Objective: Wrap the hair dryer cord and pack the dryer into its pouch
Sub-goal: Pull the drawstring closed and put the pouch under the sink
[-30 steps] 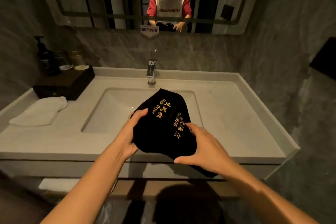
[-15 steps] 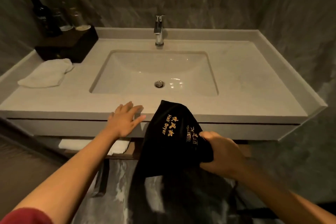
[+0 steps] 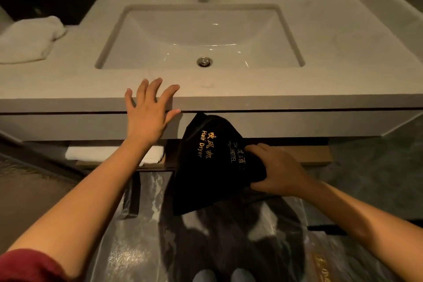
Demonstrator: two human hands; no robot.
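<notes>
Below the counter, right hand grip clutching black pouch (gold lettering), left hand wide, fingers spread.

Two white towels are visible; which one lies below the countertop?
The folded white towel on the shelf under the vanity, behind the left forearm. The other white towel lies on the countertop.

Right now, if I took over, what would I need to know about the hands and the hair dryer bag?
Left hand: open, fingers spread, at the counter's front edge, holding nothing.
Right hand: shut on the black pouch, held below the counter, in front of the lower shelf.
Done: the pouch looks bulged, so the dryer seems packed; dryer and cord are hidden.
Left: probably close the pouch and put it away.
</notes>
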